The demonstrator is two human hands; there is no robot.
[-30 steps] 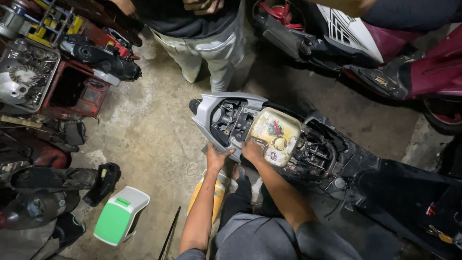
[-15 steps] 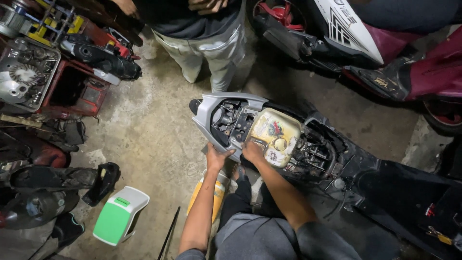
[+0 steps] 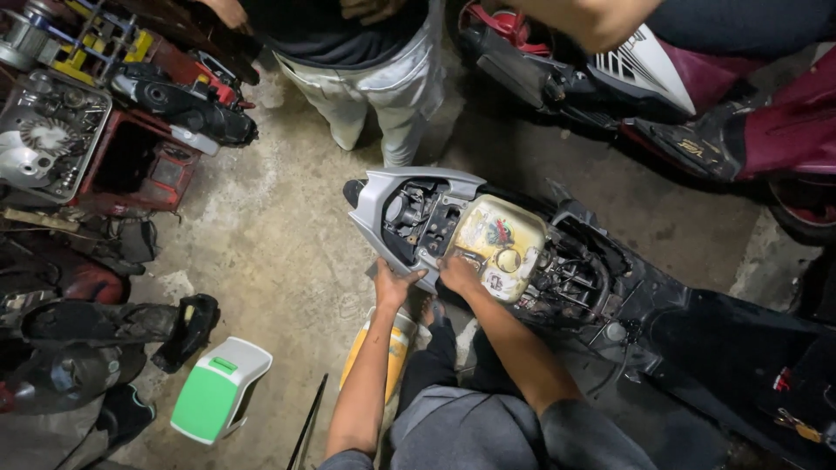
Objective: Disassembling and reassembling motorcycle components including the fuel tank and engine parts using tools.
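A dark scooter (image 3: pixel 697 339) with its seat taken off lies across the concrete floor (image 3: pixel 287 244), and it fills the right half of the view. Behind it, at the top right, stands a second scooter (image 3: pixel 697 96) in white and dark red. At the left edge there is a heap of engine parts and red metal frames (image 3: pixel 96 148). Another person in light trousers (image 3: pixel 383 87) stands at the top, just beyond the tail of the dark scooter. The grey rear cover (image 3: pixel 370 204) of this scooter is open on top, and wires and small parts show inside. Just beside it, toward the middle of the scooter, sits the yellowish fuel tank (image 3: pixel 501 244) with its round cap. On the floor at the lower left stands a white and green container (image 3: pixel 218 392). The left hand (image 3: pixel 394 285) grasps the lower edge of the grey rear cover with curled fingers. The right hand (image 3: pixel 459 274) rests near the corner of the fuel tank, fingers bent down on the frame; I cannot tell if it grips something.
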